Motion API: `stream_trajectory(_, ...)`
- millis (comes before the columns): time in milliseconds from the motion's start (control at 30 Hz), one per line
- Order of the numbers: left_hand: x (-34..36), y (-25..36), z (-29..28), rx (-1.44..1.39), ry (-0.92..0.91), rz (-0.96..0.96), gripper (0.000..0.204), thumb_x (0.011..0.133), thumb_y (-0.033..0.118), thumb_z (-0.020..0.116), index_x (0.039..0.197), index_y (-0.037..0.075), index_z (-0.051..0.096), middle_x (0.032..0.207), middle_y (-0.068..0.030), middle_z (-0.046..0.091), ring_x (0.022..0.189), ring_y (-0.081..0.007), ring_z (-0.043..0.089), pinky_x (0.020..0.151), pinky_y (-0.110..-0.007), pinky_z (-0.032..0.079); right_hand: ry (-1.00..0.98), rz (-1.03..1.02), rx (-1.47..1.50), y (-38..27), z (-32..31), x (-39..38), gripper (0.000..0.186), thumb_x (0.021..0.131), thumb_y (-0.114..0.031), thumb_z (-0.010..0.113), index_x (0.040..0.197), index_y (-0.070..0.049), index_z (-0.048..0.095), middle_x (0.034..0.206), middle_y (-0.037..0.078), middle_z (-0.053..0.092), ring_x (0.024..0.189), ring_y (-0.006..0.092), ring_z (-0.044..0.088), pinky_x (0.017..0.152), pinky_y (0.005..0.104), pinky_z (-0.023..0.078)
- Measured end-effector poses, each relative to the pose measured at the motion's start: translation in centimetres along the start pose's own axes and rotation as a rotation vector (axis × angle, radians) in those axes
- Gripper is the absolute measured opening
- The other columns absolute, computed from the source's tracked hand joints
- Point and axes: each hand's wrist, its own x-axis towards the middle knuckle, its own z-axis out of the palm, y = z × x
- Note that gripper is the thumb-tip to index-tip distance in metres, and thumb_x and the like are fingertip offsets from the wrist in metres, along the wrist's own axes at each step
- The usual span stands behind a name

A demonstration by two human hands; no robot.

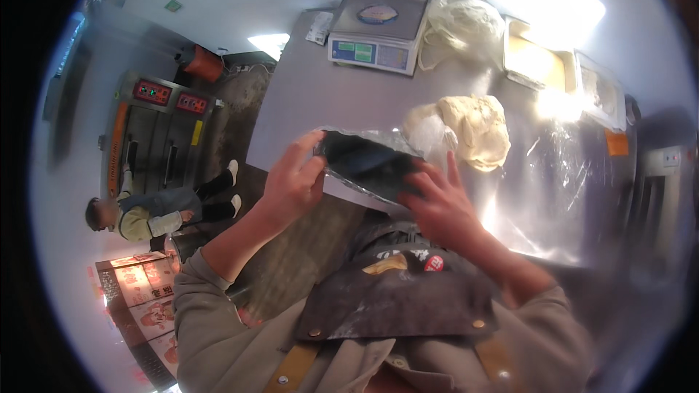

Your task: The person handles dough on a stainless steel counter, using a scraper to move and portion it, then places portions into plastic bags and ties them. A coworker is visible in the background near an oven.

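Obs: dark pack (368,165), long + narrow, in clear shiny film (375,133); held up btwn both hands, slightly aslant, L end farther than R, just over near edge of work table; blur + glare, so can't tell if the dark part is contents or a dark sheet

L hand (295,178): thumb + fingers pinching L end of pack, grip close to the corner

R hand (442,202): fingers bent onto R end, pinching it; one finger sticks up apart from the rest, pointing far, off the pack

Handling notes (my judgement): film looks thin + slippery, so pinch w/ finger pads, not nails; even, light pull btwn hands to hold it flat w/o tearing; lifted R finger could come down to share the load; level both ends, else contents may slide toward R; shift pack a little far so a slip lands on table, not floor

Surroundings: pale dough (480,131) on table, just far-right of pack, soft + lumpy, clear plastic at its L side; loose film edge could snag there, so give it room

Farther out: work table (291,105), bare patch far-left of pack; scale (378,33) at far side; crumpled clear bag (464,25) right of scale; shallow tray (535,54) far right

Well apart, left: co-worker (164,215) by oven (149,135), out of reach
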Motion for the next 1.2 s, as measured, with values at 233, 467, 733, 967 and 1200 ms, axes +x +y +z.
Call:
stream_trajectory(233,-2.4,-10.5,1.1,-0.111,-0.017,-0.182,0.019,0.077,-0.005,0.073,0.093,0.002,0.067,0.134,-0.0185,0.064,0.109,-0.0352,0.07,0.082,-0.041,0.061,0.318,0.204,0.477,1.5,4.5,10.4,0.023,0.084,-0.004,0.074,0.107,-0.005,0.075,0.113,0.012,0.069,0.11,0.0314,0.067,0.114,0.0511,0.043)
stream_trajectory(467,-6.6,-23.3,2.1,-0.252,0.005,-0.219,0.021,0.076,-0.002,0.075,0.094,0.003,0.067,0.138,-0.0169,0.062,0.108,-0.0322,0.069,0.08,-0.04,0.06,0.297,0.455,0.427,10.8,16.6,31.7,0.016,0.093,-0.011,0.071,0.105,-0.001,0.074,0.103,0.012,0.071,0.089,0.0213,0.071,0.082,0.0312,0.056)
stream_trajectory(733,-9.7,-34.8,3.7,-0.359,0.031,-0.188,0.026,0.07,0.006,0.079,0.093,0.009,0.068,0.128,-0.0127,0.066,0.1,-0.0286,0.069,0.073,-0.039,0.058,0.247,0.58,0.078,27.2,31.5,56.6,0.035,0.079,-0.016,0.073,0.111,-0.002,0.074,0.102,0.018,0.077,0.099,0.0341,0.075,0.087,0.0409,0.057)
stream_trajectory(967,-10.3,-39.2,5.3,-0.557,-0.011,-0.238,0.029,0.066,0.011,0.082,0.091,0.01,0.068,0.123,-0.013,0.068,0.084,-0.0271,0.069,0.067,-0.039,0.056,-0.463,0.684,-0.375,38.4,40.7,65.8,0.025,0.073,-0.016,0.07,0.091,-0.001,0.079,0.093,0.021,0.077,0.095,0.0399,0.074,0.084,0.0451,0.06)
stream_trajectory(1200,-9.1,-42.0,5.6,-0.734,-0.016,-0.369,0.033,0.067,0.018,0.086,0.093,0.009,0.067,0.125,-0.0148,0.067,0.081,-0.0284,0.069,0.065,-0.039,0.057,-0.321,0.809,0.129,37.4,40.6,65.1,0.023,0.089,-0.015,0.068,0.098,0.005,0.075,0.079,0.015,0.073,0.068,0.0232,0.076,0.065,0.0343,0.061)
